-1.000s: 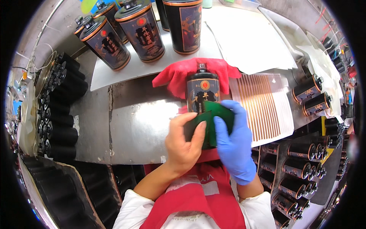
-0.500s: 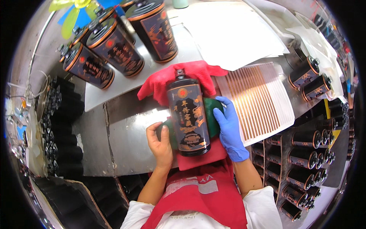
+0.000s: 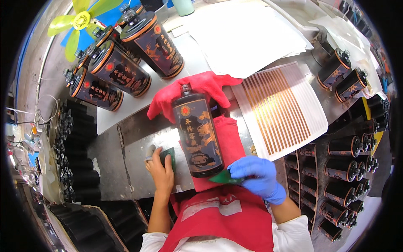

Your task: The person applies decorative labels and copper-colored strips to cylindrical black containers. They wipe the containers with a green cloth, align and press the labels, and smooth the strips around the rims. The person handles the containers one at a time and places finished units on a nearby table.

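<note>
A black bottle (image 3: 195, 130) with gold and orange print lies face up, its neck on a bunched red cloth (image 3: 189, 93) and its body on a flat red cloth (image 3: 231, 140). My bare left hand (image 3: 161, 171), left of the bottle and apart from it, is closed on a flat green scraper (image 3: 170, 156). In a blue glove, my right hand (image 3: 258, 176) grips another green scraper (image 3: 222, 177), whose tip sits beside the bottle's base. Whether that tip touches the bottle I cannot tell.
Several printed bottles (image 3: 121, 69) stand at the back left near a yellow-green fan (image 3: 82, 21). A sheet with gold strips (image 3: 281, 109) lies to the right, below white paper (image 3: 252, 38). Racks of bottles (image 3: 342, 170) flank the metal table (image 3: 138, 164).
My hands have come away from the bottle's sides. The left has moved out to the left with its green scraper; the right has dropped toward the bottle's base with the other.
</note>
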Motion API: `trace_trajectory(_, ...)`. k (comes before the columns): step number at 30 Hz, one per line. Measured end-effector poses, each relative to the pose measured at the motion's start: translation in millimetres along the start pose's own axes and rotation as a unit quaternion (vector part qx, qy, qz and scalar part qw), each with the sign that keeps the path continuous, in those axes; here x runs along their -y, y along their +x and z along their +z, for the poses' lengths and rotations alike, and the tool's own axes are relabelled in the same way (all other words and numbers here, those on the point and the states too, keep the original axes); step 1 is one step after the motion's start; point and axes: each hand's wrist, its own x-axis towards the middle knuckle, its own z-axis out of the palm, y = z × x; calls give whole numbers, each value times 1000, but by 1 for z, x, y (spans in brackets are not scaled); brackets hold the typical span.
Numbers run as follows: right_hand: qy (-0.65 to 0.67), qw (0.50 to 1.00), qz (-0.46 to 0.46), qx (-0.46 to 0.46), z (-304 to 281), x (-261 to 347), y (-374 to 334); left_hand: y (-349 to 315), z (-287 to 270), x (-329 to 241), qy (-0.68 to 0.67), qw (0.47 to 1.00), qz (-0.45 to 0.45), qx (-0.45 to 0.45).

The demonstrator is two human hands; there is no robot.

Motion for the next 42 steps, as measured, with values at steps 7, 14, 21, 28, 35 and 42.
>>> trace_trajectory(7,124,972,138,-143,-14,-19,148,-9,-12,-75,-155,946,283,33)
trace_trajectory(14,-83,984,-158,-22,13,-18,67,-8,8,-64,-197,970,141,20)
trace_trajectory(21,-88,992,85,-25,5,25,68,-15,4,-59,-207,961,185,-21)
trace_trajectory(28,-229,955,-187,13,26,8,64,-12,-8,-62,-217,950,214,-64)
trace_trajectory(35,-282,948,-140,-47,24,28,73,-8,0,-59,-273,929,230,-101)
trace_trajectory(42,-277,921,-169,215,42,39,30,-13,12,-47,-322,917,206,-113)
